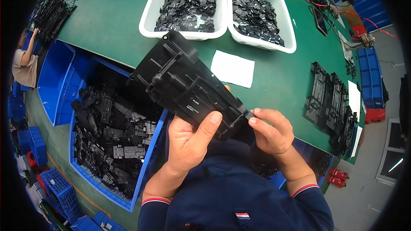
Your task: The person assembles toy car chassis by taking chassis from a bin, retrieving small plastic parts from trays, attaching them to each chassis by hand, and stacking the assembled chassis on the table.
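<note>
My left hand [188, 141] grips a long black moulded plastic part [182, 81], its thumb laid over the face and its fingers hidden behind. The part is held tilted above the table's near edge, wide end up and to the left. At its narrow lower right end, my right hand [274, 131] pinches a small dark piece [248, 115] between thumb and forefinger, touching the part's corner. Whether that piece is seated in the part I cannot tell. Beyond the part stand two white tubs [147, 15] [290, 34] filled with small black plastic pieces [188, 6].
A white sheet [232, 69] lies on the green table [282, 72]. Black moulded parts [327, 98] stand along the right edge. At lower left, a blue bin [124, 203] holds many similar parts. Another person [25, 64] reaches to a black pile at far left.
</note>
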A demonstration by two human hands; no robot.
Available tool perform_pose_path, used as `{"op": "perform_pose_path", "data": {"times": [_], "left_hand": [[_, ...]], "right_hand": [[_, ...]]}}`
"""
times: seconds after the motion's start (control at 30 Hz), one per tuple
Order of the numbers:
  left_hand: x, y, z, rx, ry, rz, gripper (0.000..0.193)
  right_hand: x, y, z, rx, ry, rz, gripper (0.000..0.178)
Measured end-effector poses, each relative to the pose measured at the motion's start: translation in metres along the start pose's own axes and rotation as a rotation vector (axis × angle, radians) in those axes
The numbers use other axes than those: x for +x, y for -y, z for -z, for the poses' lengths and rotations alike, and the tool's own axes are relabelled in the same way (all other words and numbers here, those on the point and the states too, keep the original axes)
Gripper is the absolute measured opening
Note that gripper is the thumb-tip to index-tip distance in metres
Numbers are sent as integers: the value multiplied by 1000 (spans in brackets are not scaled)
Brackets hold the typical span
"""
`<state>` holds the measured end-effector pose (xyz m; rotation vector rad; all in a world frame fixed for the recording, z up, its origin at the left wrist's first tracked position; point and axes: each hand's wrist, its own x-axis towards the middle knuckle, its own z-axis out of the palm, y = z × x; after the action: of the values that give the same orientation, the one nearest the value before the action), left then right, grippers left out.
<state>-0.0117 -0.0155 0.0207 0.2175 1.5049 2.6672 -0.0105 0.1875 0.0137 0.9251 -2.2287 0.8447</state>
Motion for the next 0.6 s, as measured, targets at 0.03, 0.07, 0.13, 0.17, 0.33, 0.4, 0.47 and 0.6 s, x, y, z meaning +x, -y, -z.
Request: {"op": "perform_pose_path", "data": {"times": [0.03, 0.07, 0.13, 0.17, 0.33, 0.4, 0.47, 0.6], "left_hand": [[0, 0, 1, 0, -3, 1, 36], [0, 0, 1, 9, 4, -1, 35], [0, -1, 1, 18, 13, -6, 35], [-1, -2, 0, 22, 16, -13, 34], [0, -3, -1, 17, 23, -28, 32], [0, -3, -1, 8, 19, -24, 33], [-1, -3, -2, -2, 11, -24, 33], [-2, -4, -3, 4, 8, -37, 32]], "right_hand": [[1, -1, -1, 2, 2, 0, 37], [2, -1, -2, 2, 5, 7, 37], [3, -1, -2, 0, 8, 16, 37], [4, 0, 0, -8, 11, 25, 37], [6, -2, -1, -16, 24, 36, 37], [7, -2, -1, -19, 37, 43, 37], [7, -1, -2, -21, 40, 43, 38], [10, 0, -2, -24, 49, 45, 37]]}}
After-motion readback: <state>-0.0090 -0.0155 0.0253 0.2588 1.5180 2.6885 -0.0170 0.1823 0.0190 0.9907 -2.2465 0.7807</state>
